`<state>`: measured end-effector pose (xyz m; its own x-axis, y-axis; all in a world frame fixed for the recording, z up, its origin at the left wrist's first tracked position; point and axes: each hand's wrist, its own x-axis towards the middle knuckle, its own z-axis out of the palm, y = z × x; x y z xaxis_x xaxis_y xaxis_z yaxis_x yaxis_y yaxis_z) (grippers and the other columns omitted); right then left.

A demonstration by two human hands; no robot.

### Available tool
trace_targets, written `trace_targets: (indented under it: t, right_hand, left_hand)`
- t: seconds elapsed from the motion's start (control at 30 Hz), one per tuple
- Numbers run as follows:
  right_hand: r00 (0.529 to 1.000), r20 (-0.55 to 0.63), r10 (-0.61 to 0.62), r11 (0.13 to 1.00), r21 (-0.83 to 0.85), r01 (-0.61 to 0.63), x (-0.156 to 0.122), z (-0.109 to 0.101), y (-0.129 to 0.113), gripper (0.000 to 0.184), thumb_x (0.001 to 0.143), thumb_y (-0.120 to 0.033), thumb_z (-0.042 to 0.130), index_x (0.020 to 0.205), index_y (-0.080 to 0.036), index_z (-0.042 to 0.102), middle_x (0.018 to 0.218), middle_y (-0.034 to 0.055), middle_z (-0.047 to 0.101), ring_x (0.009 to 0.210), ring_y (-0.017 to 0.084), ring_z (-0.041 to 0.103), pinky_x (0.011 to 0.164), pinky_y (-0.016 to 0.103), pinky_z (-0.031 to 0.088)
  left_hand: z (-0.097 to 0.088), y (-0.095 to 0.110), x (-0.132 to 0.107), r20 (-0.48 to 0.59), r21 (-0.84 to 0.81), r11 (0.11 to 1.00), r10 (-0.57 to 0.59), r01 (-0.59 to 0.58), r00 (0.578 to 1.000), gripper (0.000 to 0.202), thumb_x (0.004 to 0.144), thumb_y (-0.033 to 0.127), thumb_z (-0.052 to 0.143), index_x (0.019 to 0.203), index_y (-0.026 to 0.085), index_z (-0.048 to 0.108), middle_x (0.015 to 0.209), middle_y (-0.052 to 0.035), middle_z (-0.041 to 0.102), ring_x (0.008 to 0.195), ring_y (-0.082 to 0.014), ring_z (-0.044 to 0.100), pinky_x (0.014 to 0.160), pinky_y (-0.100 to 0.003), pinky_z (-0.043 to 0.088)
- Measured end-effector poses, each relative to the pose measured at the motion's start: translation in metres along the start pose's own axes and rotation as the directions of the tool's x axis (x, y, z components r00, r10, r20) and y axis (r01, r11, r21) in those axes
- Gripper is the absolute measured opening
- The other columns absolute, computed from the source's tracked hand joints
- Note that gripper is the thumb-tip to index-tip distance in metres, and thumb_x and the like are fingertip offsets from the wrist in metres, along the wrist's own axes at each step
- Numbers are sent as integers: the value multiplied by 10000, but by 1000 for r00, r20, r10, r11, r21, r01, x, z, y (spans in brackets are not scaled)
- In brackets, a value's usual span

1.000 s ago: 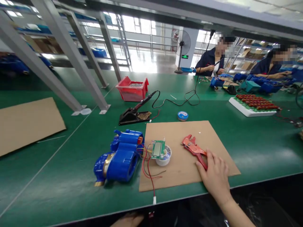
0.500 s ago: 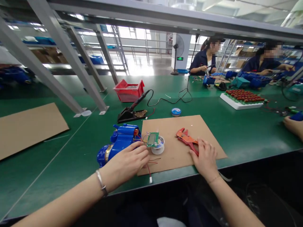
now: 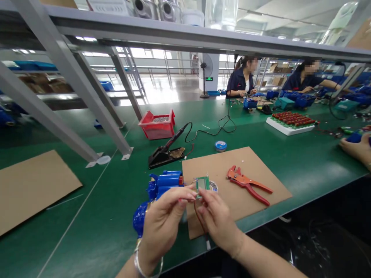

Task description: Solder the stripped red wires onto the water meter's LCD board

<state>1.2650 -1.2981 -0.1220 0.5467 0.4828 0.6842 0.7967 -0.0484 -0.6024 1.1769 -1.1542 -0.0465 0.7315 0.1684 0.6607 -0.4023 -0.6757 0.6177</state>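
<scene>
My left hand (image 3: pixel 165 212) is closed in a pinch at the lower left of a small green circuit board with a grey display (image 3: pixel 203 183); a bit of red wire shows at its fingertips. Close against it, my right hand (image 3: pixel 218 220) has its fingers drawn together at the board's lower edge, hiding what they grip. A dark red wire hangs below the hands to a white connector (image 3: pixel 208 244). Behind the board is a solder wire spool (image 3: pixel 213 186), partly covered. The blue plastic housing (image 3: pixel 166 179) lies beside my left hand. Orange-red wire-stripping pliers (image 3: pixel 247 184) lie untouched on the cardboard (image 3: pixel 232 208).
A soldering iron (image 3: pixel 174 138) rests in its black stand, near a red bin (image 3: pixel 158 125) and a blue round tin (image 3: pixel 220 146). A white tray of red-and-green parts (image 3: pixel 290 125) stands at right. Metal posts (image 3: pixel 95 92) rise at left. Co-workers sit across; another person's hand (image 3: pixel 355 150) is at right.
My right hand has let go of the wire-stripping pliers and moved left to the circuit board. My left hand has turned and now pinches beside it. The view has shifted.
</scene>
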Motion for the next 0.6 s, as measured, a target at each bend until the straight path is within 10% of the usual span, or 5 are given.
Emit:
trace_targets:
  t: [0.33,0.43,0.6]
  right_hand:
    - [988,-61,-141,950,-291,118,44,37,7,241,1006,-261,529,838,-204,691,761,43,681,729,189,537,672,336,380]
    - [988,-104,-110,972,-220,86,40,28,10,212,1003,-245,547,881,-203,715,820,43,719,774,176,588,710,322,435]
    - [989,-148,7,997,-69,-17,37,13,-3,153,981,-248,603,930,-203,740,830,31,731,789,150,649,752,290,536]
  left_hand:
    - [-21,-1,11,270,178,982,9,-59,963,180,1008,335,597,1136,395,709,1219,31,648,1231,-162,599,1098,-286,509]
    - [-16,-21,3,234,376,926,-49,-44,971,348,1018,280,541,1365,248,560,1289,-70,637,1192,-219,611,1052,-375,531]
    - [-7,-44,0,261,597,796,-76,-99,962,269,1009,152,450,1196,176,643,1139,-78,687,1058,-261,604,964,-425,526]
